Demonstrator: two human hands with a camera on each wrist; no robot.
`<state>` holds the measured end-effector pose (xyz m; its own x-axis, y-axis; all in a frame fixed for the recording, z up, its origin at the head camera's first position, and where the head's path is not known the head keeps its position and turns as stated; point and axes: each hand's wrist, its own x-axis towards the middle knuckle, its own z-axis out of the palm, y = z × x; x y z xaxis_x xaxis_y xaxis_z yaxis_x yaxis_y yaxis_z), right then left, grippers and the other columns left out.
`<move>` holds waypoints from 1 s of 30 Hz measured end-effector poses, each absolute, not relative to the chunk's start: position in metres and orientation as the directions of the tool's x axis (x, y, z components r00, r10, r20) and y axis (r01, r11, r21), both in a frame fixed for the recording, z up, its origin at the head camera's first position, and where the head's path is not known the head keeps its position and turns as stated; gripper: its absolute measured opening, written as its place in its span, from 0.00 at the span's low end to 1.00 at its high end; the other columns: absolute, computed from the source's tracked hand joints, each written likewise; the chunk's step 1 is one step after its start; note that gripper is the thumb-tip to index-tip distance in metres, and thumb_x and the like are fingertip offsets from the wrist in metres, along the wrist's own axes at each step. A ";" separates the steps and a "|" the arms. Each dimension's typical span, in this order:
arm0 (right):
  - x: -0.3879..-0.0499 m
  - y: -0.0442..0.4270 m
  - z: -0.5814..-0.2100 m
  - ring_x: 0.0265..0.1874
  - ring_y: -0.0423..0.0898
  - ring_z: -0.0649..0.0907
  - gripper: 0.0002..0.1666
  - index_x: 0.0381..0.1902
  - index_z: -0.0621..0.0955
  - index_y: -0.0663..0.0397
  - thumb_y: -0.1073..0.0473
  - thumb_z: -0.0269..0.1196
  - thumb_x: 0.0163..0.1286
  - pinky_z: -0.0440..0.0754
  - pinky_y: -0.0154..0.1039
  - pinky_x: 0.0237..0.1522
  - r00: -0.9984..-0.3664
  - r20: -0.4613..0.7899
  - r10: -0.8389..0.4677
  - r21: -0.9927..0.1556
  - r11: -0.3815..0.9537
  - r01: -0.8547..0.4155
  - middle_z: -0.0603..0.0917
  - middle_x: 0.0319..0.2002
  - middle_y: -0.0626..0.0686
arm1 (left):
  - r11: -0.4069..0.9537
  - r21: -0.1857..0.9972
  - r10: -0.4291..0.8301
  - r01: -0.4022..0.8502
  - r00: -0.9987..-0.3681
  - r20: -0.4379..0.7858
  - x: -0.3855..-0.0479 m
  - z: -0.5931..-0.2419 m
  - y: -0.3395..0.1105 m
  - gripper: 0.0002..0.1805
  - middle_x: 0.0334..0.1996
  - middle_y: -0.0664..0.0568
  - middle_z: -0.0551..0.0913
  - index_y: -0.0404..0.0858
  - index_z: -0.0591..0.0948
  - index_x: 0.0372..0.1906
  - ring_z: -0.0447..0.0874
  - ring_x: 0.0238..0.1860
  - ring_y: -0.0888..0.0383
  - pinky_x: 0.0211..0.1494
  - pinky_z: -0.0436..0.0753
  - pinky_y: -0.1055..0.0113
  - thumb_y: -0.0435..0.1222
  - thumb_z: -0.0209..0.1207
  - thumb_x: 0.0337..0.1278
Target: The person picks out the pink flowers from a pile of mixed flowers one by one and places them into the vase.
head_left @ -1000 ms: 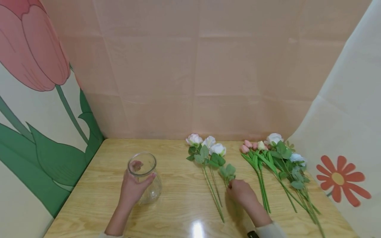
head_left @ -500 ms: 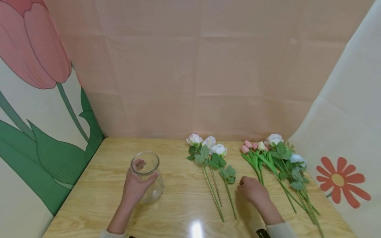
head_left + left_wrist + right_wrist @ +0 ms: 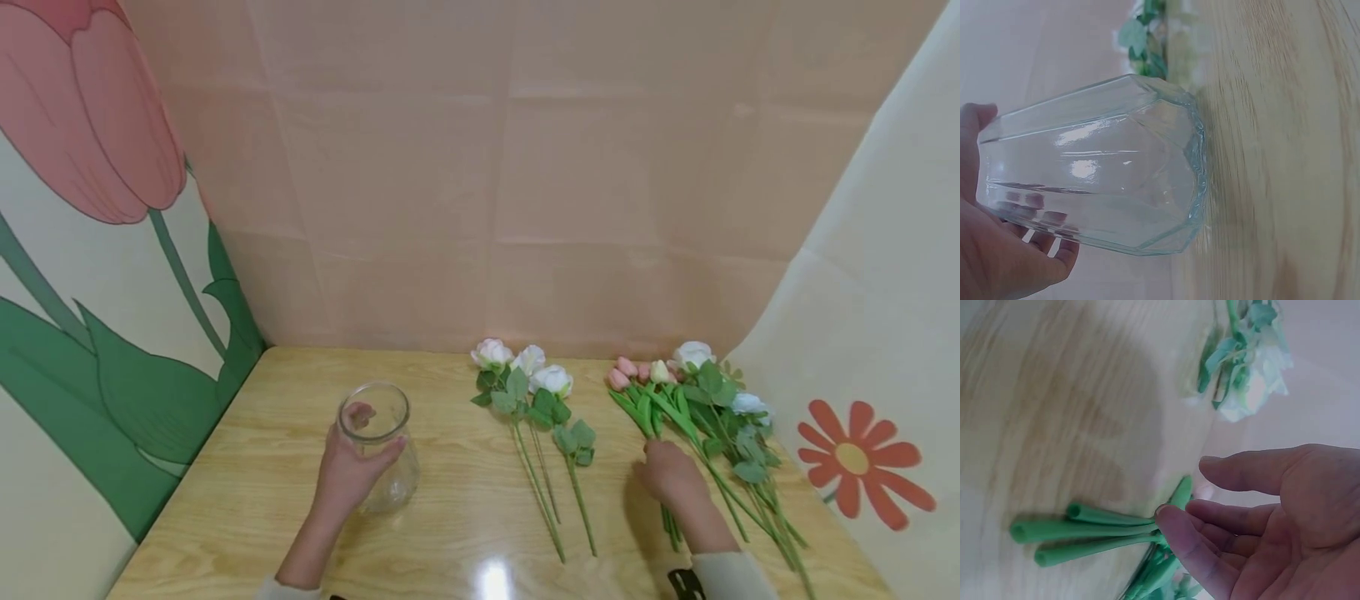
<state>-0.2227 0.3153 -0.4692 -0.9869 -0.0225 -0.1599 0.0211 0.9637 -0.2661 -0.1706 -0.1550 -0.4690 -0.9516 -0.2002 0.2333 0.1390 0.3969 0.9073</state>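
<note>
"What's just changed?"

"The right hand (image 3: 675, 479) has let go of the leafy stem (image 3: 581, 442), now lying by the pale roses (image 3: 551, 380) on the middle of the desk (image 3: 442, 533), and has come right to the tulip stems (image 3: 672, 533)."

"Has its grip got them?"

"Not closed, as I see it: in the right wrist view the thumb (image 3: 1241, 472) stands off the fingers, and one fingertip (image 3: 1172, 522) overlaps the stems; whether it touches, I can't tell."

"And the left hand (image 3: 348, 479)?"

"Its grip stays curled round the neck of the glass vase (image 3: 392, 490), upright on the desk's left side."

"Meaning what?"

"I'd judge the work is passing from roses to tulips (image 3: 618, 379), the vase kept in hand."
</note>
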 end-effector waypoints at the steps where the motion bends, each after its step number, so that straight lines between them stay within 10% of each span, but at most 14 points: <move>1: -0.223 0.317 -0.471 0.41 0.66 0.82 0.21 0.51 0.76 0.78 0.60 0.58 0.73 0.81 0.58 0.41 -0.986 -0.167 -0.022 -0.261 0.965 0.023 0.82 0.43 0.72 | 0.397 0.907 -0.197 0.141 -0.952 0.235 -0.171 -0.469 -0.154 0.40 0.62 0.42 0.72 0.40 0.68 0.62 0.70 0.67 0.39 0.67 0.70 0.35 0.47 0.77 0.48; 30: -0.245 0.335 -0.481 0.37 0.64 0.81 0.12 0.36 0.79 0.74 0.66 0.57 0.59 0.81 0.58 0.38 -0.982 -0.188 0.012 -0.204 0.978 0.051 0.79 0.37 0.71 | 0.439 0.887 -0.189 0.144 -0.950 0.248 -0.170 -0.468 -0.151 0.42 0.63 0.38 0.73 0.39 0.67 0.64 0.71 0.66 0.40 0.68 0.70 0.36 0.49 0.76 0.49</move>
<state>-0.2447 0.3347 -0.4813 -0.9821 0.0116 -0.1881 0.0505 0.9777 -0.2036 -0.1699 -0.1514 -0.4675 -0.9500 -0.1893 0.2484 0.1443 0.4394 0.8866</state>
